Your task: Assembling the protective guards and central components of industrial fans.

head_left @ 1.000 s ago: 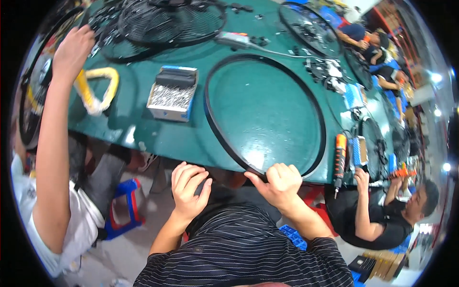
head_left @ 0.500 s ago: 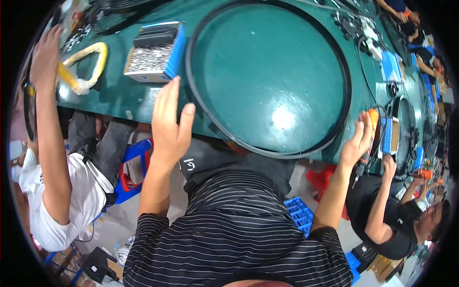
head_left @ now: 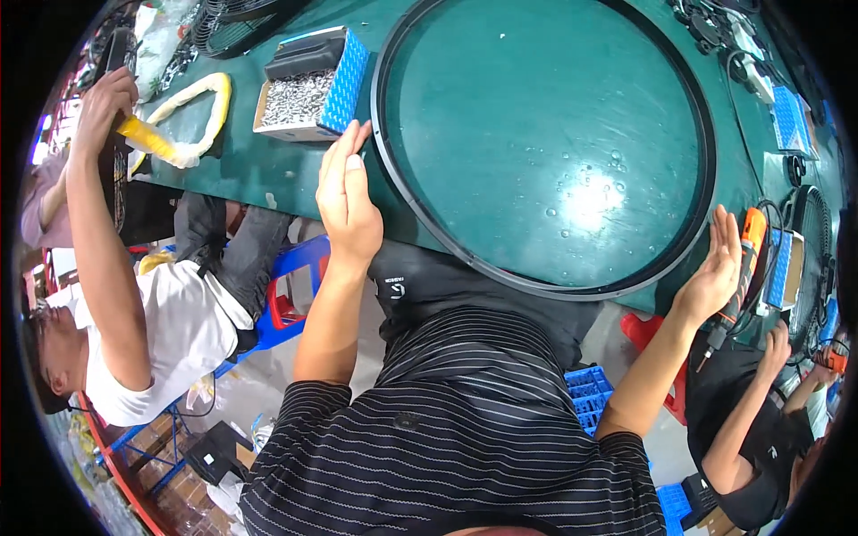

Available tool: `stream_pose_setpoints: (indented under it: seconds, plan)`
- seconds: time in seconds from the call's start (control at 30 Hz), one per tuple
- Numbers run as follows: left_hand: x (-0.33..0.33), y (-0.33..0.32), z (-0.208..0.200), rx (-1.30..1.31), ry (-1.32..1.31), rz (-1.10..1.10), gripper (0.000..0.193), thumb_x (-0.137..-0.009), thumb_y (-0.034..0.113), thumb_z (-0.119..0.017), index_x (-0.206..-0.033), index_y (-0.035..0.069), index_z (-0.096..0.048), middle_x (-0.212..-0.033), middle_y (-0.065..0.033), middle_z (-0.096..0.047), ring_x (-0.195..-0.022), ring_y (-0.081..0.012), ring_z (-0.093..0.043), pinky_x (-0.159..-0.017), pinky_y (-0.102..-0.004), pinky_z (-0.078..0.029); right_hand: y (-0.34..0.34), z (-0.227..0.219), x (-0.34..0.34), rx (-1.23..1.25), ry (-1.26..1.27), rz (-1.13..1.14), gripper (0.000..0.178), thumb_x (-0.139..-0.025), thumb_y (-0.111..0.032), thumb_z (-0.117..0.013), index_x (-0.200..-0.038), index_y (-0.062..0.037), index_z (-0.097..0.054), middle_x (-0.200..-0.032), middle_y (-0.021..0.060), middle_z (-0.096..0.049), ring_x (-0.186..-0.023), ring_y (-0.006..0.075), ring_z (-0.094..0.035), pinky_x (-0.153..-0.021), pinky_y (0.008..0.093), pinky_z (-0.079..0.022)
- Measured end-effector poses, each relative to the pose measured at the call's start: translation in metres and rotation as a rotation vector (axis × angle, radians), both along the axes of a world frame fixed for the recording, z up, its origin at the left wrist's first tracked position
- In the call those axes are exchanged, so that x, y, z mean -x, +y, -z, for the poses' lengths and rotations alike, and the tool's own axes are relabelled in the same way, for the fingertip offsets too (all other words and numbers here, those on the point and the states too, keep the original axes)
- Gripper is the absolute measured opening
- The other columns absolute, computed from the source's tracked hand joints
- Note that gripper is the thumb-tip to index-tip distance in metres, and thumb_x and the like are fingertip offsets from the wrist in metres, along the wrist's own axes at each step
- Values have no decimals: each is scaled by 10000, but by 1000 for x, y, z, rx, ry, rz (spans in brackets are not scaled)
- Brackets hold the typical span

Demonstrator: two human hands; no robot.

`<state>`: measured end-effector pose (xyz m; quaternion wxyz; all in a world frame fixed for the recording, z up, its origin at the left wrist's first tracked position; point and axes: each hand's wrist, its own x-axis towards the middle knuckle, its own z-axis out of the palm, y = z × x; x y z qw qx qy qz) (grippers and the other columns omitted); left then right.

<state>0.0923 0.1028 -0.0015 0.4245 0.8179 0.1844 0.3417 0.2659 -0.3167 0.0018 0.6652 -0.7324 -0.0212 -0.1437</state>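
Observation:
A large thin black ring (head_left: pixel 581 293) lies on the green table in front of me. My left hand (head_left: pixel 350 210) is beside the ring's left edge, fingers stretched upward and thumb slightly apart, holding nothing visible. On the other side, my right hand (head_left: pixel 712 279) is open by the ring's lower right edge, its fingers extended. Whether either hand touches the ring, I cannot tell. Just right of the right hand is an orange and black power screwdriver (head_left: pixel 744 268), its bit pointing down past the table edge. A blue and white box (head_left: pixel 347 89) of small metal pieces (head_left: pixel 298 100) stands beyond my left hand.
At left, a person in white has a hand (head_left: pixel 105 112) at a yellow-wrapped ring (head_left: pixel 219 105). A person in black (head_left: pixel 737 429) works at right near a blue box (head_left: pixel 785 268) and black fan grilles (head_left: pixel 811 259). More grilles (head_left: pixel 234 27) lie far left. Cables (head_left: pixel 742 134) cross the right side.
The whole view has shifted, so table, ring and boxes appear farther right. My left thumb has drawn closer to its fingers. Both hands stay beside the ring.

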Motion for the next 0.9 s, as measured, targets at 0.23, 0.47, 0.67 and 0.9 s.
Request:
stream_pose_setpoints:
  seconds: [0.23,0.47,0.67,0.9]
  plan:
    - [-2,-8,-13,-212,230,-23,612,-884,105,-738,-1444,-68,-560,-1396,-235,-607,-1347,-362,-535,-1168,-462,-384,8,-5,4,504,1,-97,590,-923,56,-665,-1495,65,-523,-1522,217,-558,-1436,281,-509,-1229,387,-333]
    - [66,-83,-33,429,33,123,715,-853,-29,-730,-1510,9,-450,-1388,-124,-565,-1286,-237,-548,-1018,-375,-470,7,-74,-36,1038,-194,132,508,-968,-33,-685,-1459,29,-573,-1535,210,-555,-1428,305,-525,-1155,392,-414]
    - [92,-67,-29,421,143,21,501,-880,7,-752,-1356,-1,-598,-1232,-114,-626,-1132,-220,-599,-983,-358,-488,34,-79,110,9,277,-567,221,-1020,-114,-669,-827,-8,-651,-870,170,-737,-694,200,-694,-645,315,-557]
    - [9,-49,-16,-448,272,92,883,-875,405,-778,-1516,-93,-431,-1540,-299,-471,-1491,-469,-366,-1251,-565,-216,62,-44,171,-150,657,-801,375,-1057,-304,-628,-1006,50,-739,-1011,208,-782,-858,244,-760,-751,327,-578]
